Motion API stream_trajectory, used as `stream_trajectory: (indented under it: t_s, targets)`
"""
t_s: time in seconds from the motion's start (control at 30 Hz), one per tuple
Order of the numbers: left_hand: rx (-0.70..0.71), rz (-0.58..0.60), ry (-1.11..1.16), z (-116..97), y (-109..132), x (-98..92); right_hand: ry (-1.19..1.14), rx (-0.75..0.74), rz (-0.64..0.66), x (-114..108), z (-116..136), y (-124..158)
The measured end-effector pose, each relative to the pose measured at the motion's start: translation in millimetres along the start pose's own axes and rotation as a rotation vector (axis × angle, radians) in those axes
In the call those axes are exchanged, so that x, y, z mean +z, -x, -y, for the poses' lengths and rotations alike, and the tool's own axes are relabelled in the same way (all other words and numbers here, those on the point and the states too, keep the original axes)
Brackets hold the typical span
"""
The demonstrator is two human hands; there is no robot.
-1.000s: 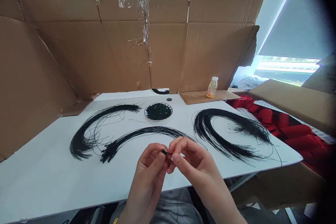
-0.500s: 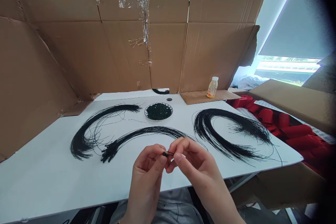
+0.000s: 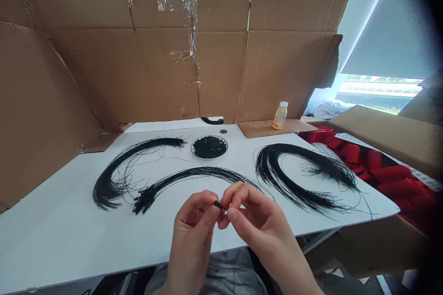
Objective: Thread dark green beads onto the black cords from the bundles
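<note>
Between thumb and fingertips, my left hand (image 3: pixel 195 221) pinches a small black bead-like piece (image 3: pixel 217 203). A short stretch of thin black cord (image 3: pixel 224 208) runs from it to the fingertips of my right hand (image 3: pixel 251 212), which are closed on the cord. Both hands are raised over the front edge of the white table, almost touching. Just behind them lies a curved bundle of black cords (image 3: pixel 194 171), its left end thick with dark pieces (image 3: pixel 143 199). Farther back stands a round dish (image 3: pixel 192 153) holding many small dark green or black pieces (image 3: pixel 209 146).
Loose black cord bundles curve on the left (image 3: pixel 107 179) and right (image 3: pixel 277 166) of the white table (image 3: pixel 86 244). Cardboard walls (image 3: pixel 155 73) enclose the back and left. A small bottle (image 3: pixel 280 116) stands back right. Beside the table, an open box holds red rolls (image 3: pixel 391 173).
My right fingertips have shifted slightly, and the cord between the hands now slants a little downward to the right. My left hand has stayed nearly still.
</note>
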State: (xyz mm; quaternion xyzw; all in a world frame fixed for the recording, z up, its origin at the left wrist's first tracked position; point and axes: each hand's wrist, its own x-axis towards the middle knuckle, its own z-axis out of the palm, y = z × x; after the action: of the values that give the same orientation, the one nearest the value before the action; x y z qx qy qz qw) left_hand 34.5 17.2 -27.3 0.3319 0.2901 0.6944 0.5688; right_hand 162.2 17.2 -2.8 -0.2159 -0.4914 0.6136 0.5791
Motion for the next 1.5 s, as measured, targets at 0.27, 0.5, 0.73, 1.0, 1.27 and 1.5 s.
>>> stream_trajectory:
  t_s: [0.27, 0.5, 0.73, 1.0, 1.27, 1.5]
  targets:
    - [0.020, 0.018, -0.005, -1.1, -2.6, 1.1, 0.009, -0.013, -0.010, 0.4, -0.5, -1.7]
    - [0.009, 0.017, -0.038, -2.6, -1.7, 1.1, 0.021, -0.031, -0.031, 0.5, -2.9, 1.5]
    - [0.034, 0.051, -0.031, -1.3, -2.4, -0.7, 0.017, -0.016, 0.001, 0.0, 1.3, 1.4]
    - [0.020, 0.066, -0.042, -4.8, -2.4, 1.1, 0.049, -0.023, 0.006, 0.4, 1.8, 3.8]
    - [0.003, 0.070, -0.051, -6.7, -1.1, 2.7, 0.050, -0.048, 0.006, 0.1, 0.7, 3.3]
    - [0.007, -0.004, -0.059, -12.2, 1.8, 13.0, 0.033, -0.046, 0.001, 0.6, 2.0, 4.2]
